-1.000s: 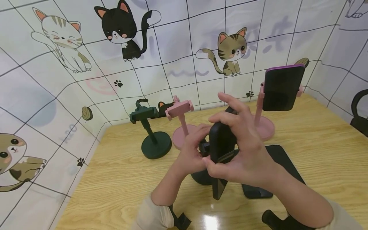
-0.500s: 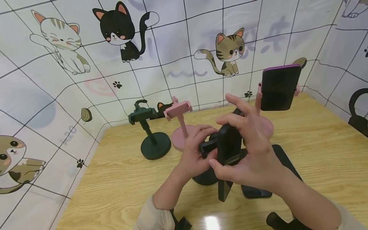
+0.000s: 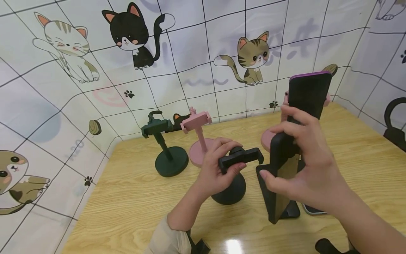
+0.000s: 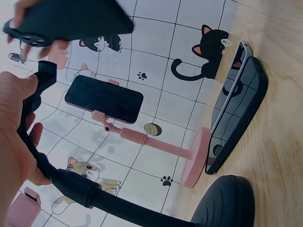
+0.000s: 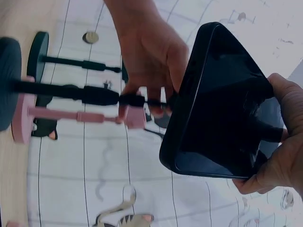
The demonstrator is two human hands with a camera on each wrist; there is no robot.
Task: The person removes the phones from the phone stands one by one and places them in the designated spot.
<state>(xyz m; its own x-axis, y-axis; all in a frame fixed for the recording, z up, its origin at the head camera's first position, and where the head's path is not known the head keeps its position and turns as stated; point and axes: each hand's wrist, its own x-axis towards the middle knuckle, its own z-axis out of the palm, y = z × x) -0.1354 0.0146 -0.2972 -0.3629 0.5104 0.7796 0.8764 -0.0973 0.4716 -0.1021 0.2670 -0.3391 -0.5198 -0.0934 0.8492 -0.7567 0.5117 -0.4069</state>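
Note:
My left hand (image 3: 215,171) grips a black phone stand (image 3: 231,192) near its clamp, with fingers and thumb around the top of the stem. The stand's round base is on the table, and the clamp faces me with nothing in it. My right hand (image 3: 309,167) holds a black phone (image 5: 218,109) by its edges, between thumb and fingers. This phone is upright in the head view, just right of the clamp and apart from it. In the left wrist view, the phone's camera side (image 4: 71,21) shows above the clamp arm (image 4: 46,73).
Behind the hands stand a dark green phone stand (image 3: 171,162) and a pink one (image 3: 196,121). Another pink stand at right bears a purple-edged phone (image 3: 309,90). Two phones (image 4: 246,104) lie on the wooden table (image 3: 127,211). A cat-patterned covering (image 3: 190,46) lines the wall.
The phone in my right hand was at the clamp and has moved right, away from it. The clamp now shows bare. My left hand keeps its grip on the stand.

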